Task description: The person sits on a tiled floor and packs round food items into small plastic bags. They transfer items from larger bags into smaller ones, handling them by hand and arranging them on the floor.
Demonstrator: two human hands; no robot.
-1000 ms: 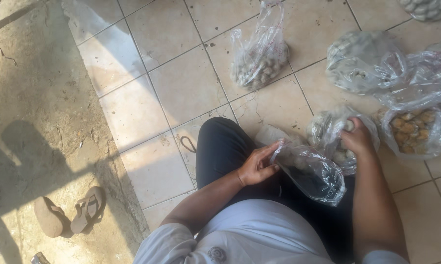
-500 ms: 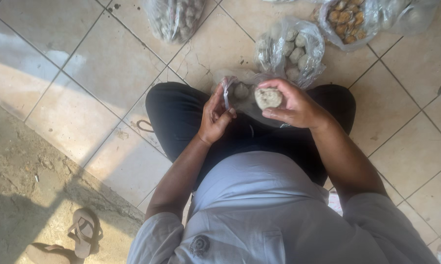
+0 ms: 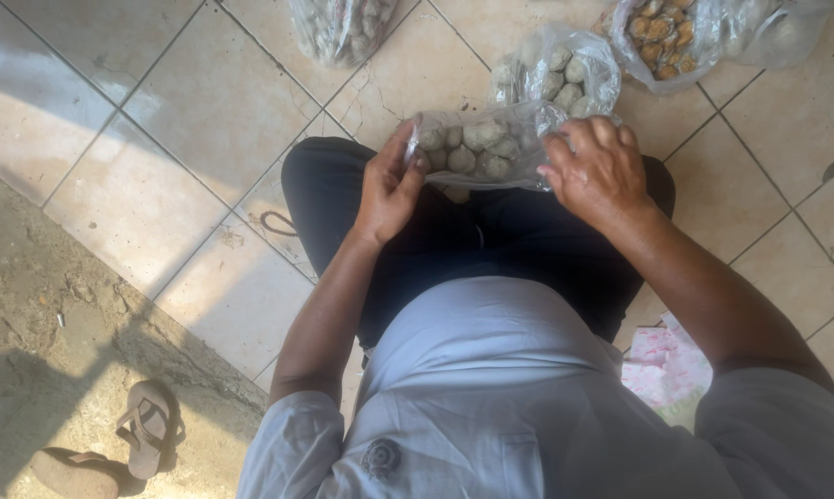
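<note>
A bag of lumps (image 3: 477, 146) lies across the person's lap, between the left hand (image 3: 389, 185) and the right hand (image 3: 597, 171). Three more bags (image 3: 556, 69) rest on the tiled floor (image 3: 186, 102) beyond the knees. Two sandals (image 3: 112, 444) lie far left, near the person's left elbow.

Daylight is bright and hard: a sunlit band crosses the tiles (image 3: 112, 120) at upper left, nearly washed out, while the lower left ground lies in deep shadow around the sandals (image 3: 112, 444). The bag (image 3: 482, 148) between the left hand (image 3: 389, 189) and right hand (image 3: 597, 171) shows small glare spots on its clear plastic, and the dark trousers (image 3: 435, 240) lose detail. Focus is fair at centre; edges soften and the tile lines bend slightly outward.
</note>
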